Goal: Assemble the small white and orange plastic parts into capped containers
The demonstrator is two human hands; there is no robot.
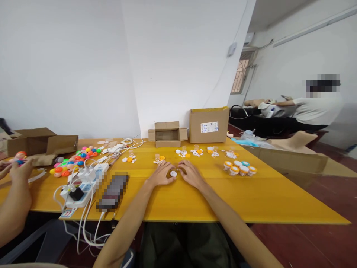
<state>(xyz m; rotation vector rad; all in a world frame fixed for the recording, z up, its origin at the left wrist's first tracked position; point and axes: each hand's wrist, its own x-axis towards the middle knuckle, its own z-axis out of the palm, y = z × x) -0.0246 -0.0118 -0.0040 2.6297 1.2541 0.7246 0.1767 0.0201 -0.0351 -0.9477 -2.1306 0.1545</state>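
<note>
My left hand (161,174) and my right hand (190,172) rest side by side on the yellow table (251,197), fingers curled round a small white round cap (173,174) held between them. Just beyond them lie little groups of white and orange caps and small clear pots (195,152). A cluster of small jars with orange, white and teal lids (240,168) stands to the right of my right hand.
A white power strip (83,184) with cables and a dark device (113,191) lie at the left front. Coloured balls (75,160) are heaped further left, by another person's hands (16,169). Cardboard boxes (209,125) line the wall. A person sits at far right.
</note>
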